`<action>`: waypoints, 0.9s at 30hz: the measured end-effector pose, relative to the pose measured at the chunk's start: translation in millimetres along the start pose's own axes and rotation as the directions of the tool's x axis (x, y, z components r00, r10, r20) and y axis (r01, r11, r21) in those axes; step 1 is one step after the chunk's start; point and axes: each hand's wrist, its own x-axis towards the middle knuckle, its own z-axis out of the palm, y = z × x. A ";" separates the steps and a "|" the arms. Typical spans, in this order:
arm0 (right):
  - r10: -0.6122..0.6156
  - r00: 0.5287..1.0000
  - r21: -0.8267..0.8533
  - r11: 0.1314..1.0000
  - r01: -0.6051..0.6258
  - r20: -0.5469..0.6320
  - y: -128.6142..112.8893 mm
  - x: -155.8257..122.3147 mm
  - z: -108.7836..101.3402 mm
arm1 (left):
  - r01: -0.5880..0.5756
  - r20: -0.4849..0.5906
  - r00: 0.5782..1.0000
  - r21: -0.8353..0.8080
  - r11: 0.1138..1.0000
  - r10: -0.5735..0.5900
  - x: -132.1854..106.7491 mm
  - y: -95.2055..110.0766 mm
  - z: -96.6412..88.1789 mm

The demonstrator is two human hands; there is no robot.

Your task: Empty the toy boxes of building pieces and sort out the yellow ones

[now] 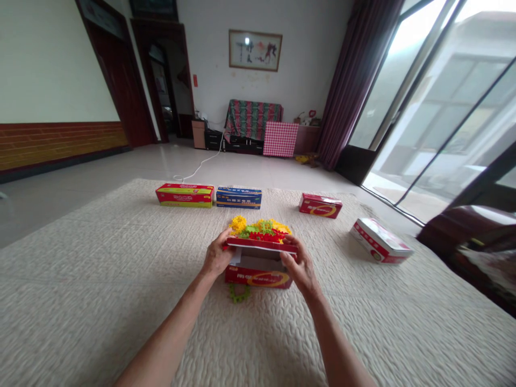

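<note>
A red cardboard box [258, 276] with a yellow ring print lies in front of me on the quilted cover, its lid flap [261, 244] raised and its grey inside showing. My left hand [218, 252] grips the flap's left end, and my right hand [299, 264] grips the right end with the thumb on the near face. Just beyond the flap is a pile of yellow, green and red plastic toy pieces [264, 230], its lower part hidden by the flap. One green toy piece [239, 293] lies on the cover at the box's near side.
A red and yellow-green box [185, 195] and a blue box [238, 198] stand at the far left of the quilted cover [133, 279]. Another red box [320, 206] and a white and red box [381, 240] are to the right. A dark brown bag-like object [471, 242] sits at the right edge.
</note>
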 end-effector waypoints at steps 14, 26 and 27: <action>-0.216 0.976 -0.136 0.966 0.218 0.027 3.8 -5.2 -5.4 | -0.011 -0.054 0.999 -0.145 0.989 0.003 -22.4 10.1 -10.8; -0.333 0.941 -0.147 0.930 0.338 0.058 12.8 -9.9 -6.3 | -0.358 -0.136 0.922 0.052 0.932 0.362 -23.8 -9.8 2.3; -0.340 0.939 -0.149 0.927 0.343 0.045 14.3 -11.0 -5.2 | -0.366 -0.142 0.918 0.056 0.929 0.371 -24.0 -12.1 2.8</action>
